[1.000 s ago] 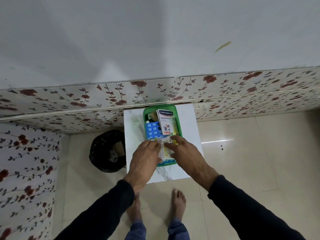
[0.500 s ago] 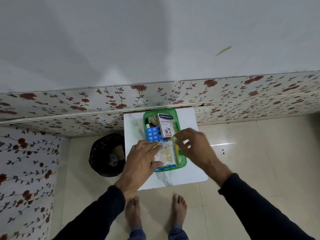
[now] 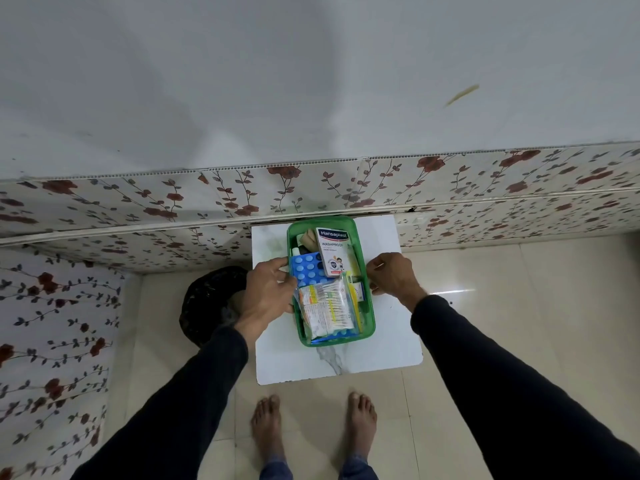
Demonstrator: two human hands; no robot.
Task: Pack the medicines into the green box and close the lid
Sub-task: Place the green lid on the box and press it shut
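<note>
The green box [image 3: 370, 323] stands open on a small white marble table [image 3: 391, 344] against the wall. Inside it lie a white Hansaplast carton [image 3: 333, 251], a blue dimpled pill tray [image 3: 307, 271], a clear packet of cotton swabs [image 3: 325, 310], a yellow item along the right wall and a beige roll at the far end. My left hand [image 3: 266, 292] is closed on the box's left rim, thumb by the blue tray. My right hand [image 3: 389, 275] has its fingers curled against the right rim. No separate lid shows.
A black waste bin [image 3: 204, 303] stands on the floor left of the table, partly behind my left forearm. Flowered wall panels run behind and to the left. My bare feet [image 3: 266, 424] are on the beige tiles in front of the table.
Both hands left the swab packet lying in the box. The right hand moved out to the right rim, the left hand to the left rim.
</note>
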